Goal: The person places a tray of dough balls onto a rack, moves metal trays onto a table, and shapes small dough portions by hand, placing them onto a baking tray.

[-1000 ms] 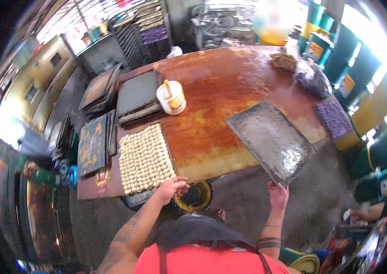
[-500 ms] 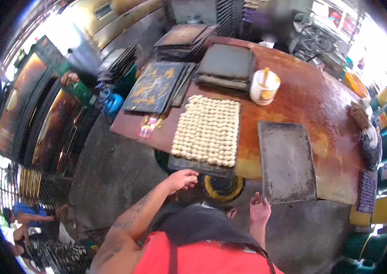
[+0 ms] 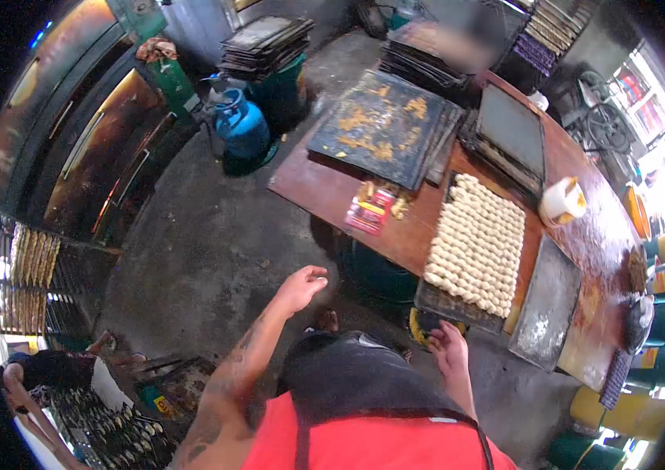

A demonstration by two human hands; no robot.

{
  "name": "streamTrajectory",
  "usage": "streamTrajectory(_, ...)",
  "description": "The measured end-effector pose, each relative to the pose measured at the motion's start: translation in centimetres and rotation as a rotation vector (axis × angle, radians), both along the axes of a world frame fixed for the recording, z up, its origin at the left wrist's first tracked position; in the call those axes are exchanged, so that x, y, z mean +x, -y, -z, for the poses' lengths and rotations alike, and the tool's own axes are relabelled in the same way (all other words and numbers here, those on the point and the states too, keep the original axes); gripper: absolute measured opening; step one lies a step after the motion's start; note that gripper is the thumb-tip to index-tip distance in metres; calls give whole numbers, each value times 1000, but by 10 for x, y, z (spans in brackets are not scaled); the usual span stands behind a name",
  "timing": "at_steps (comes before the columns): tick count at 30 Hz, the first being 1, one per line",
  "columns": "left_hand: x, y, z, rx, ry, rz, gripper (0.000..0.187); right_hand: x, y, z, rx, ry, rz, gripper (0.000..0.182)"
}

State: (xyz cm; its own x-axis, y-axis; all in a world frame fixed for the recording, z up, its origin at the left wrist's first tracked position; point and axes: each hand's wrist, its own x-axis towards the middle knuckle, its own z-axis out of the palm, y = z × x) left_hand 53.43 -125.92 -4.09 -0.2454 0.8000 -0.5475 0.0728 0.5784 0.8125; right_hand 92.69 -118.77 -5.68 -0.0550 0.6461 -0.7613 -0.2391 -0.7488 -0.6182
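The left hand (image 3: 301,288) hangs at seven o'clock of centre over the floor (image 3: 191,251), its grip half open, fingers loosely bent, holding nothing visible. The right hand (image 3: 450,350), toward five o'clock, has a slack, half-curled grip, also with nothing seen in it. Just beyond its fingers, at twelve, is the front edge of a tray (image 3: 451,304) covered with rows of dough balls (image 3: 477,244), on the wooden surface (image 3: 313,184). From the dough, a bare tray (image 3: 548,301) lies at four, a tub (image 3: 563,204) at two, and a red packet (image 3: 369,211) near ten.
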Motion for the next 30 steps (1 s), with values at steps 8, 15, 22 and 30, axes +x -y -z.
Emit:
streamTrajectory(8,-93,113,-7,27,-303,-159,40,-218,-151,30,563,129,-617,38)
streamTrajectory(15,-142,135,-16,-96,23,-457,36,-276,-284,5,666,975,-385,59)
streamTrajectory(22,-225,14,-19,47,141,-355,35,-297,-331,37,480,1075,-234,68)
streamTrajectory(30,-305,-293,9,236,-105,18,47,-313,-354,62,581,989,81,56)
